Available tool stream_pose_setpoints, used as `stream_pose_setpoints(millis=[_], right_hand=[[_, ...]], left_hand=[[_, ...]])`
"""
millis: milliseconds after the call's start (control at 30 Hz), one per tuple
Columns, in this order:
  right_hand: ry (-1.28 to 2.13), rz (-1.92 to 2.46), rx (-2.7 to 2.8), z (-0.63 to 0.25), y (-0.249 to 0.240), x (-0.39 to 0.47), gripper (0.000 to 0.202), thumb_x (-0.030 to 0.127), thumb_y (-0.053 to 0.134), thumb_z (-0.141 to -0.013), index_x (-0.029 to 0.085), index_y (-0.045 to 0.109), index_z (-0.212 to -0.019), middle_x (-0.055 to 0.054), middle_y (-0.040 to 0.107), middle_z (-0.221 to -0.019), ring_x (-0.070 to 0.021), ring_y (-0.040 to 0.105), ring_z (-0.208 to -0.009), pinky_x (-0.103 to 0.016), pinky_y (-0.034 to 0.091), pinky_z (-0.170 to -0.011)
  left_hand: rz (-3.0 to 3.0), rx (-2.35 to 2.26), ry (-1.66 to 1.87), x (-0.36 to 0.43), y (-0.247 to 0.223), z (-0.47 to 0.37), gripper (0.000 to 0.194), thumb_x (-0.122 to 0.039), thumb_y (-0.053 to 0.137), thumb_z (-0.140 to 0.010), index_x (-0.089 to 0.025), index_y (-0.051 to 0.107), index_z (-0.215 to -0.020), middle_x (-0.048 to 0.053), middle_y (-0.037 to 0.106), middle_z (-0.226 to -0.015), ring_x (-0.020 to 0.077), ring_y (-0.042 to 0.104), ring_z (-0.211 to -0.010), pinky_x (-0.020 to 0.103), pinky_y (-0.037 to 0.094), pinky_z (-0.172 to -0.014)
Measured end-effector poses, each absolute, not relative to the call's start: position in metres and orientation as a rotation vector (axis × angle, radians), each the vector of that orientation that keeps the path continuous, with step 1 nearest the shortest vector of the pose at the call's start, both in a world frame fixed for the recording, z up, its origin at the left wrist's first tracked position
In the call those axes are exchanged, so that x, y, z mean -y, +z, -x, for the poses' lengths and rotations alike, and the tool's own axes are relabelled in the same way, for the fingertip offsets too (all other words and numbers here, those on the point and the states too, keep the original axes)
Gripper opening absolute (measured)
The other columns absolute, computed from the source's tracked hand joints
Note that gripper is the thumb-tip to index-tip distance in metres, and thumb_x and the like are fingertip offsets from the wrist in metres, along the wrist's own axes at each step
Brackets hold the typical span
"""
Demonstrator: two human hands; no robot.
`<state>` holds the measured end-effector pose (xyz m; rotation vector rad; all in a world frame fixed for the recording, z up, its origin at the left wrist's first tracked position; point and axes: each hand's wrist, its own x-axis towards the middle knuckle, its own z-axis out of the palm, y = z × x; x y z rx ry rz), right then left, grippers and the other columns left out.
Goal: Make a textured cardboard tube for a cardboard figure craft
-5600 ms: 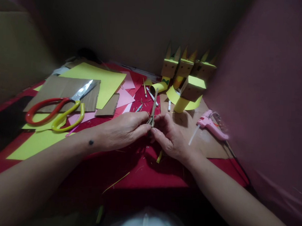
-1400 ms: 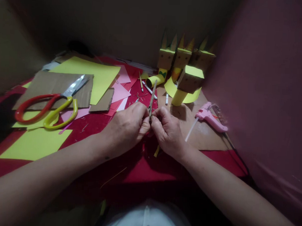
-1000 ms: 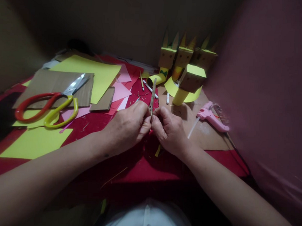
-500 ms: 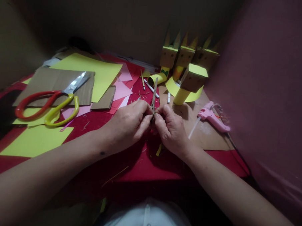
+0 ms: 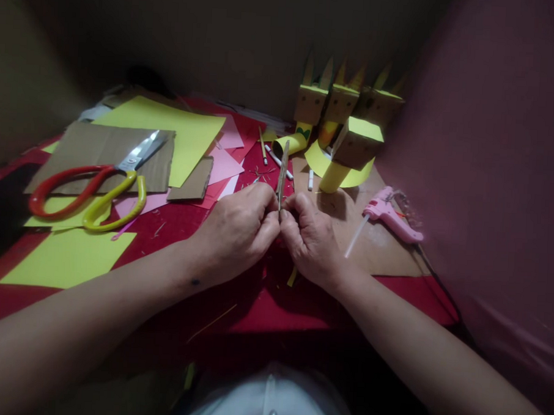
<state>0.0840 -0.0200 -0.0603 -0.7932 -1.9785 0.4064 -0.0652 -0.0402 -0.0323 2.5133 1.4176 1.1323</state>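
Between my two hands a thin brown strip, which looks like cardboard [image 5: 283,169], stands nearly upright, seen almost edge-on. My left hand [image 5: 244,224] pinches its lower end from the left, fingers curled and thumb pressed in. From the other side my right hand [image 5: 312,236] pinches the same end, its thumb meeting the left thumb. My fingers hide the strip's bottom part. Under my right hand a small yellow scrap [image 5: 293,277] shows on the red cloth [image 5: 272,311].
Scissors [image 5: 132,162] lie on cardboard and coloured paper [image 5: 197,143] at left. Box-headed paper figures [image 5: 311,105] stand at the back; another box-headed figure [image 5: 355,147] stands nearer. A pink glue gun [image 5: 391,215] rests on a cardboard sheet [image 5: 380,255]. A pencil [image 5: 263,147] lies behind my hands.
My thumbs have drawn slightly closer together at the strip's lower end, and my hands have shifted a little. The strip stays in both hands; the things on the table look unmoved.
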Motion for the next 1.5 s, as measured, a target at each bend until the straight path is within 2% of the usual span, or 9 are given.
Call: stream_pose_setpoints(millis=[600,767,967,1200,1500], right_hand=[[0.421,0.808,1.993,-0.0868,-0.0587,0.0196,0.011,0.016,0.043,-0.089,0.022,0.042,-0.079,0.004,0.045,-0.063,-0.0098,0.044,-0.054,-0.024,0.037,-0.054],[0.322,0.768,2.04,-0.091,-0.0546,0.0169,0.011,0.016,0.048,-0.088,0.021,0.045,-0.078,0.002,0.051,-0.067,-0.01,0.048,-0.058,-0.024,0.04,-0.057],[0.149,0.738,2.144,-0.0927,-0.053,0.015,0.011,0.015,0.044,-0.089,0.021,0.044,-0.079,0.001,0.05,-0.068,-0.0105,0.048,-0.058,-0.024,0.039,-0.056],[0.326,0.771,2.031,-0.0881,-0.0532,0.0196,0.013,0.013,0.044,-0.086,0.023,0.041,-0.078,0.005,0.044,-0.063,-0.0091,0.043,-0.054,-0.023,0.037,-0.053],[0.638,0.755,1.916,-0.0881,-0.0511,0.0184,0.016,0.013,0.044,-0.087,0.022,0.041,-0.073,0.006,0.044,-0.061,-0.0085,0.042,-0.054,-0.022,0.038,-0.053]], left_hand=[[-2.552,-1.458,1.052,0.039,-0.0346,0.0675,0.007,-0.016,0.045,-0.082,-0.019,0.044,-0.075,-0.002,0.049,-0.061,0.0117,0.042,-0.049,0.025,0.034,-0.048],[-2.519,-1.451,1.04,0.0378,-0.0361,0.0674,0.007,-0.017,0.046,-0.082,-0.02,0.043,-0.077,-0.002,0.048,-0.062,0.0112,0.043,-0.049,0.025,0.034,-0.047],[-2.591,-1.39,1.053,0.0363,-0.0395,0.0676,0.006,-0.015,0.044,-0.082,-0.019,0.045,-0.078,-0.002,0.047,-0.063,0.0117,0.043,-0.048,0.026,0.035,-0.048],[-2.669,-1.346,1.121,0.039,-0.0389,0.0672,0.01,-0.012,0.043,-0.083,-0.02,0.044,-0.078,-0.001,0.047,-0.065,0.0129,0.043,-0.05,0.027,0.035,-0.048],[-2.57,-1.372,1.146,0.041,-0.0361,0.071,0.007,-0.015,0.047,-0.085,-0.019,0.048,-0.079,0.0,0.055,-0.065,0.0121,0.048,-0.053,0.025,0.037,-0.05]])
